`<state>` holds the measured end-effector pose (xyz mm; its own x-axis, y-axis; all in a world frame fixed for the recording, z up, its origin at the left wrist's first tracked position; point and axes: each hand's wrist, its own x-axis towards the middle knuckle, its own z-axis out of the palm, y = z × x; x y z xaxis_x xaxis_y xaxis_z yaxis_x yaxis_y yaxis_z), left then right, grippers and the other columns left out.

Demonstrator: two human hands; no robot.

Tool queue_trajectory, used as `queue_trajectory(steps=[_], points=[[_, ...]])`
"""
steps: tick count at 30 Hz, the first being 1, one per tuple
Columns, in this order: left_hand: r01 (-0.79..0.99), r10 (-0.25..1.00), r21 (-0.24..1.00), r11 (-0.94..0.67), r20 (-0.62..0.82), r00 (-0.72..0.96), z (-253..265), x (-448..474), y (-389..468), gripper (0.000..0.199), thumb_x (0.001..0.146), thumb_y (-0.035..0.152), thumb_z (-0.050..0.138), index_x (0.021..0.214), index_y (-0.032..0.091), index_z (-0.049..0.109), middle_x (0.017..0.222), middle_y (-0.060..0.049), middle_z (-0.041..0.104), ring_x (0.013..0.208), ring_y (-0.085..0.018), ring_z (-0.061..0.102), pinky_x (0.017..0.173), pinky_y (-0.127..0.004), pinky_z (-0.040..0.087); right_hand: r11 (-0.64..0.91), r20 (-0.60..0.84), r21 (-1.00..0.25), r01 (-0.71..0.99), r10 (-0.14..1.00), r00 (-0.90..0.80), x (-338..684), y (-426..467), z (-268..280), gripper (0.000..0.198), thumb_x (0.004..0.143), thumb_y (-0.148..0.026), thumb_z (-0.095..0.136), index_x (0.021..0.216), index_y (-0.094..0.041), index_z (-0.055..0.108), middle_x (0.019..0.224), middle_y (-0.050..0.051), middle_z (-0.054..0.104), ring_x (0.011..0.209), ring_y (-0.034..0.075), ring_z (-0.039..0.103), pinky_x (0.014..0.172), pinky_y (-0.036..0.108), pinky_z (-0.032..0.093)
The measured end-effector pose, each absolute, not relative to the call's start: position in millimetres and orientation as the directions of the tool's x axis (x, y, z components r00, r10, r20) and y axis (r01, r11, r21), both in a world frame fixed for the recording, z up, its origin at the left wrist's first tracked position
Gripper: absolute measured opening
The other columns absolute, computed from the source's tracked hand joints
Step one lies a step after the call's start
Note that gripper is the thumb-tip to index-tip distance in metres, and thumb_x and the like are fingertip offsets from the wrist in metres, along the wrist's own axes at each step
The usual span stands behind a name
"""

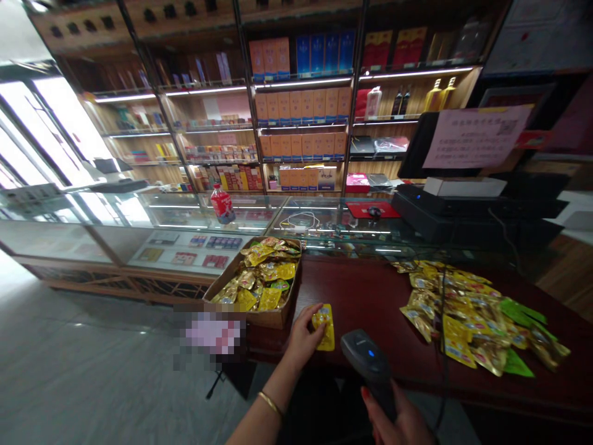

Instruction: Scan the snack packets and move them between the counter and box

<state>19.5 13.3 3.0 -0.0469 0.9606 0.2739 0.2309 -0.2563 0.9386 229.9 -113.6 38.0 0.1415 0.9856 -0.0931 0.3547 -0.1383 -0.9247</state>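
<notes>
Between its thumb and fingers, my left hand grips a yellow snack packet above the dark red counter. My right hand is wrapped round the handle of a black barcode scanner, whose blue light is lit. The scanner's head points toward the packet, a short distance apart from it. Left of my left hand stands an open cardboard box filled with gold, yellow and some green packets. On the right lies a loose pile of similar packets, with the scanner's cable crossing in front of it.
Behind the counter runs a glass display case with a red-labelled bottle on top. A monitor with a paper sheet stands at right, near a mouse on a red pad. Shelves of boxes and bottles line the wall.
</notes>
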Motion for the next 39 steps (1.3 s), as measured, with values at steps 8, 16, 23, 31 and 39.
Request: queue_trajectory(steps=[8,16,23,31,39], points=[[0.268,0.961,0.925,-0.269,0.278,0.006,6,16,8,0.059,0.080,0.016,0.062,0.139,0.024,0.065,0.125,-0.007,0.068,0.117,-0.024,0.064,0.106,-0.036,0.049,-0.158,-0.143,-0.940,0.303,0.987,0.069,221,-103,40,0.071,0.080,-0.087,0.047,0.098,-0.021,0.066,0.040,-0.007,0.051,0.039,0.019,0.057,0.046,0.027,0.044],[0.265,0.954,0.919,-0.292,0.299,0.016,1,15,9,0.064,0.078,0.014,0.060,0.142,0.022,0.063,0.129,-0.008,0.067,0.119,-0.024,0.063,0.107,-0.037,0.048,-0.144,-0.132,-0.940,0.308,0.989,0.059,216,-102,39,0.067,0.081,-0.085,0.048,0.093,-0.022,0.065,0.041,-0.007,0.050,0.038,0.018,0.056,0.046,0.027,0.044],[0.178,0.951,0.934,-0.310,0.306,0.051,4,12,8,0.037,0.088,0.026,0.060,0.120,0.021,0.079,0.119,-0.012,0.069,0.110,-0.026,0.065,0.103,-0.041,0.050,-0.113,-0.105,-0.946,0.304,0.994,0.042,206,-97,46,0.059,0.085,-0.075,0.052,0.105,-0.020,0.065,0.044,-0.007,0.054,0.039,0.019,0.057,0.046,0.027,0.044],[0.132,0.972,0.963,-0.234,0.235,0.011,1,11,12,0.052,0.086,0.029,0.067,0.138,0.023,0.068,0.120,-0.008,0.064,0.109,-0.023,0.062,0.103,-0.037,0.049,-0.131,-0.124,-0.946,0.298,0.991,0.044,204,-98,44,0.059,0.083,-0.077,0.055,0.100,-0.022,0.067,0.044,-0.006,0.055,0.039,0.020,0.058,0.044,0.028,0.045],[0.185,0.985,0.968,-0.168,0.170,0.007,7,10,8,0.064,0.077,0.017,0.063,0.141,0.021,0.066,0.103,-0.004,0.064,0.089,-0.019,0.061,0.085,-0.030,0.052,-0.117,-0.113,-0.949,0.293,0.993,0.031,203,-97,40,0.064,0.084,-0.081,0.051,0.100,-0.021,0.067,0.044,-0.006,0.054,0.040,0.020,0.058,0.044,0.028,0.044]])
